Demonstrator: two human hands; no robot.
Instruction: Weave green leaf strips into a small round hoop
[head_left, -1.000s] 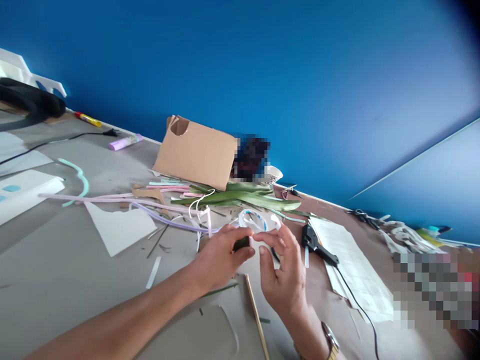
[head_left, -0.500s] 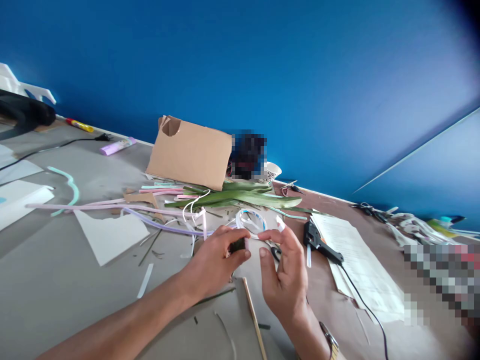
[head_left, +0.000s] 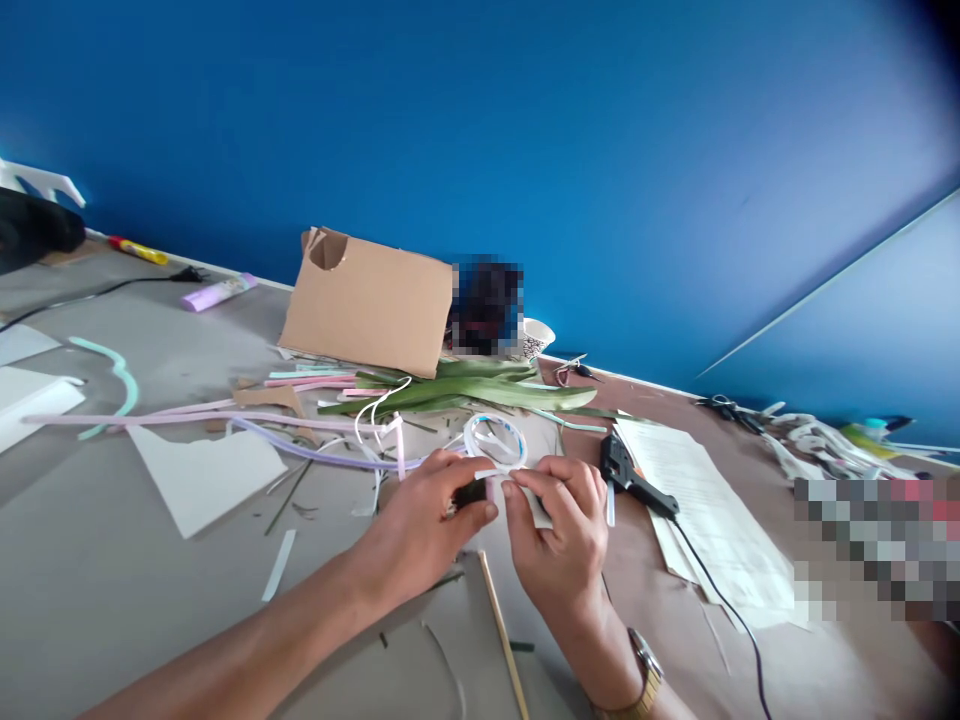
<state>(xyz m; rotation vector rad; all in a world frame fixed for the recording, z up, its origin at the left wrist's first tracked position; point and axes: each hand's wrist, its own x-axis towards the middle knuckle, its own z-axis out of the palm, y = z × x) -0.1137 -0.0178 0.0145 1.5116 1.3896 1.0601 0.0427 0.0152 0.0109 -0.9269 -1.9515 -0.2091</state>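
Between the thumb and fingers of my left hand [head_left: 431, 515] is a small dark piece [head_left: 470, 494] with a pale end, mostly covered by the fingers. A short white strip [head_left: 493, 474] spans from my left fingertip to my right hand [head_left: 564, 530], whose thumb and index finger pinch its end. The strip lies along the top of the dark piece. Just beyond the fingertips, a roll of white tape [head_left: 470, 440] rests on the table. A thin wooden stick [head_left: 501, 630] lies below my hands.
A black glue gun [head_left: 637, 482] lies on printed paper sheets [head_left: 705, 510] to the right. Behind are long green leaves [head_left: 502, 392] and a cardboard piece [head_left: 367, 305] against the blue wall. Pastel strips [head_left: 300, 422] and a white paper scrap [head_left: 206, 475] lie left.
My right hand has come in toward the left and its spread fingers have closed into a pinch. The white strip now bridges both hands. The view has shifted slightly right.
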